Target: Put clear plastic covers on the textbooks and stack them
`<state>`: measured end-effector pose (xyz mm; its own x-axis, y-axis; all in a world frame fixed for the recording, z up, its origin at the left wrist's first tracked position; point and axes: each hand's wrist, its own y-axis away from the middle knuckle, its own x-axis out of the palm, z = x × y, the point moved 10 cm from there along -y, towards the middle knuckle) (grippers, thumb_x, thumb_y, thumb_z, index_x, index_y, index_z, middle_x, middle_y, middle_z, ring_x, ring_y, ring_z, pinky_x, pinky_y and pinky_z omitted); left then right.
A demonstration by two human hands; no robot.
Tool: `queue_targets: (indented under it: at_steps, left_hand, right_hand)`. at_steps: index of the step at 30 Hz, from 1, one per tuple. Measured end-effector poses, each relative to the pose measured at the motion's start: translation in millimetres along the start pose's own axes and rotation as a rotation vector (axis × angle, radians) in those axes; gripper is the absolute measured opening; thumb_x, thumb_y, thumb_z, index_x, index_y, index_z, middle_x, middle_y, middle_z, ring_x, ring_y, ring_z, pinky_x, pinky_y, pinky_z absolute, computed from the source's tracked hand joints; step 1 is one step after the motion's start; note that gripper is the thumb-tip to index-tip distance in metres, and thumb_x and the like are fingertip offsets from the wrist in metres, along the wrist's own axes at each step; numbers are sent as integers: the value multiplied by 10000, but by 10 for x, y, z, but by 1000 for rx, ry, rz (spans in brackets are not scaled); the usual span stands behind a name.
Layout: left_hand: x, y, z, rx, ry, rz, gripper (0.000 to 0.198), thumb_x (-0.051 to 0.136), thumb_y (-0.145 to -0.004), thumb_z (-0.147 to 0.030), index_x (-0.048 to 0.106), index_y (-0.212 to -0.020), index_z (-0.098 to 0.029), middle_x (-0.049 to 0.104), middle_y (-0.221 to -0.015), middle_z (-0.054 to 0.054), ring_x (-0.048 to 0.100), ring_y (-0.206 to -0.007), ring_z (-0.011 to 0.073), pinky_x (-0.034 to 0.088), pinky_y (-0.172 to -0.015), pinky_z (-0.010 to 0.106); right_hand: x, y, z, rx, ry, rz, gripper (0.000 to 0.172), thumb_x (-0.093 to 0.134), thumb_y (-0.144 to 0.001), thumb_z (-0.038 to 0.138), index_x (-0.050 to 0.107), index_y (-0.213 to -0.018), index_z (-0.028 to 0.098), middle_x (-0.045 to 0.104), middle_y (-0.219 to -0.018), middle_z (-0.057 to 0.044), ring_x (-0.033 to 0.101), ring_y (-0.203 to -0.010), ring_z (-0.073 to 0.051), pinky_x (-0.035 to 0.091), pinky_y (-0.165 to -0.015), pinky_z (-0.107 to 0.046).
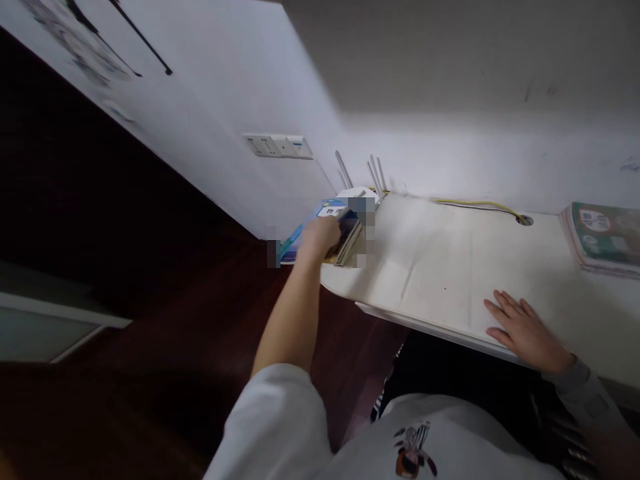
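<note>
My left hand [321,237] reaches out to the far left end of the white desk [440,260]. Its fingers are curled closed at a blue-covered book [313,223], beside a small stack of books [350,243]. Pixelated blocks and the hand itself hide part of these books, so the exact grip is hard to make out. Palm down near the desk's front edge, my right hand [527,333] lies with its fingers spread and nothing in it.
Behind the books stands a white router [357,193] with several antennas. A yellow cable [473,202] runs along the wall to a round cable hole [525,220]. More books [607,237] lie stacked at the right. Wall sockets [279,146] sit above the desk's left end.
</note>
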<state>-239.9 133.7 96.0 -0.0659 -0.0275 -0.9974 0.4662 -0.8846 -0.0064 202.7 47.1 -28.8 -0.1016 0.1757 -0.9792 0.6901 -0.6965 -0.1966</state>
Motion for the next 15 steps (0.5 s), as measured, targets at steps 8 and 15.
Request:
queue_targets:
  at_steps: [8,15]
  left_hand:
    - [-1312,658,-195,249,575,-428,279,530,-846,-258,610,-1061,-98,687,-918,60,612,-873,194,470,-893,421]
    - [-243,990,-1536,469,1762,175,512,676,-713,-380,594,-1177,-181,707,-970,41,651,-892,196,524,-789,291]
  right_hand:
    - [-25,-9,-38,69,-117,24,482,403,-932,457,508,-1312,182,422,-1447,-152,359,-1347,-278,327,-1060,-489]
    - [-31,35,-136,170,-153,16,512,408,-926,470,468,-1351,191,386,-1473,-141,300,-1380,-287,277,-1086,-522]
